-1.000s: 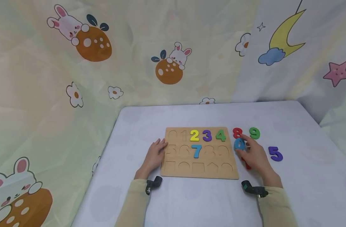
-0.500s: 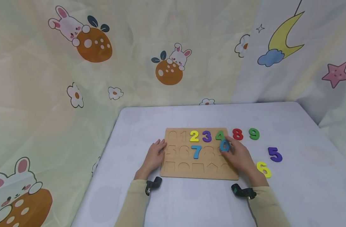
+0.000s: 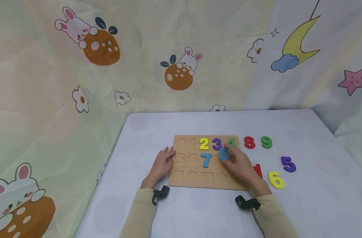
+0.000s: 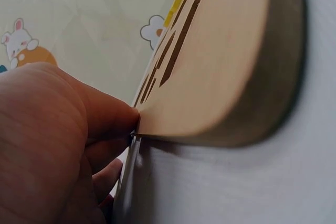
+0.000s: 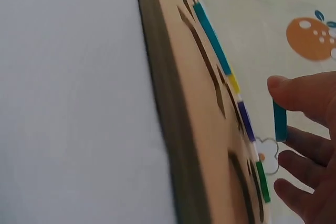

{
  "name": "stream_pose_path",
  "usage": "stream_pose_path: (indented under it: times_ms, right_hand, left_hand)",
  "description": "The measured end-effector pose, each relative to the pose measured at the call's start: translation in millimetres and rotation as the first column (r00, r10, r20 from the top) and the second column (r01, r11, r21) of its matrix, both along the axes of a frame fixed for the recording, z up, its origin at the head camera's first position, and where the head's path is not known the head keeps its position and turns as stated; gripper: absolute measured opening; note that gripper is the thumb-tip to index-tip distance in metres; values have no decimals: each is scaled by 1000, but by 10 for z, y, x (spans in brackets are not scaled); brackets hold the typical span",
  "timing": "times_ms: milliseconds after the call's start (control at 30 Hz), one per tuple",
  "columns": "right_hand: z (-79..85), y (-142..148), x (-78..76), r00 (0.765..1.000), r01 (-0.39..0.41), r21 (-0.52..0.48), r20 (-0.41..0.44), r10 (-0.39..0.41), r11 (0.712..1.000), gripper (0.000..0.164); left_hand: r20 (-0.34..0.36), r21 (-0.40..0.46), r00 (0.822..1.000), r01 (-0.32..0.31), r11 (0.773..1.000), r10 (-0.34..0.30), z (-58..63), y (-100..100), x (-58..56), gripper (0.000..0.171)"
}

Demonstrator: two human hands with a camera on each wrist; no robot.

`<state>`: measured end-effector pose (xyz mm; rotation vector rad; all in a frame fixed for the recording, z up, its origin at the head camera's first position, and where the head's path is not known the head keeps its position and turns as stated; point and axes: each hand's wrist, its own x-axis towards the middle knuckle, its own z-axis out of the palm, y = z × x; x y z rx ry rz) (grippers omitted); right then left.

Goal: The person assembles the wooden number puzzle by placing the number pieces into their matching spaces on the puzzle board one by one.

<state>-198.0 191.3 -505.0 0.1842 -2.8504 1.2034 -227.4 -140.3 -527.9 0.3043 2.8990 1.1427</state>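
Slanting over the board (image 3: 184,165) whose edge the relaxed left grip (image 3: 161,164) touches, the right grip (image 3: 239,165) pinches the blue 0 (image 3: 221,153).

Open lane between sleeves (image 3: 140,211) to near edge of board (image 3: 196,183). Left hand (image 3: 161,164) blocks the left edge — right hand (image 3: 240,166) plus blue 0 (image 3: 224,154), the right side. Yellow 2 (image 3: 203,144) and blue 7 (image 3: 206,160) between. Off right edge — gap between red 8 (image 3: 249,142) and red 1 (image 3: 258,170).

Board (image 3: 186,183): 2 (image 3: 204,144), 3 (image 3: 218,144), 7 (image 3: 205,161), probably 4 (image 3: 232,143); table (image 3: 204,211): 8 (image 3: 249,142), 9 (image 3: 268,143), 5 (image 3: 288,162), 6 (image 3: 274,179); held: 0 (image 3: 221,154).
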Motion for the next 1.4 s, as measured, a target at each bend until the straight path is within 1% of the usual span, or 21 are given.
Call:
stream_pose_path:
  times_ms: [233,333,467,633,733,833,933,1067,1100,1333,1400]
  right_hand:
    - [26,-244,-42,999,-42,33,-33,43,999,72]
    - [13,-327,-53,998,-57,60,-28,59,997,72]
    - [7,-423,-72,996,-82,63,-23,84,995,70]
    - [11,-517,-133,991,-113,65,-61,117,991,67]
    - [23,-568,-186,991,-117,68,-59,121,991,68]
    - [35,-608,-251,990,-129,65,-52,133,989,68]
    - [36,-638,-318,989,-137,49,-45,139,989,67]
    - [18,-675,-398,991,-128,18,-38,128,992,67]
    - [11,-687,-416,991,-126,14,-39,127,992,68]
    - [9,-814,-510,986,-158,-26,-59,156,987,69]
    - [0,-869,-525,985,-165,-15,-55,164,986,69]
  left_hand:
    - [11,-2,1000,-8,1000,8,-4,-2,-14,41]
    - [12,0,1000,-5,1000,5,-6,-1,-9,41]
    - [1,3,1000,3,1000,-3,2,-2,0,40]
    - [-10,-21,1000,12,1000,-12,8,-4,8,42]
    - [-6,-34,1000,16,999,-16,7,-6,11,43]
    - [1,-31,1000,15,999,-15,13,-9,16,43]
    - [-12,-25,1000,19,999,-19,16,-15,19,42]
    - [-21,-16,1000,22,1000,-22,7,-28,19,39]
    - [-14,-15,1000,20,1000,-20,5,-30,17,39]
    - [-24,-9,999,22,1000,-22,-5,-35,10,38]
    - [-32,-14,999,21,1000,-21,-17,-40,19,37]
